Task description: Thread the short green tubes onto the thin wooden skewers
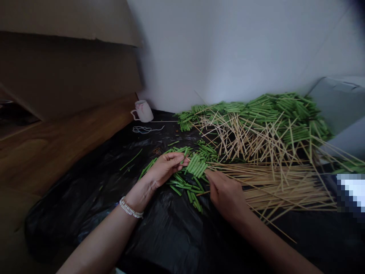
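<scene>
My left hand (167,169), with a beaded bracelet at the wrist, is closed in a pinch on a short cut green stalk piece (186,153), similar to a long bean. Beside it, a row of green stalk pieces (196,166) sits side by side, threaded on a bamboo skewer whose thin end shows near my left fingertips. My right hand (226,194) is closed at the right side of this row, gripping the skewer; its fingers are partly hidden. Loose cut green stalks (186,185) lie beneath and around both hands.
Bare bamboo skewers (285,186) lie piled to the right. Behind them are filled skewers (273,110) stacked against the white wall (239,49). A white mug (144,111), a tangled string (142,129) and black plastic sheeting (94,198) are at left. A pale box (339,102) stands right.
</scene>
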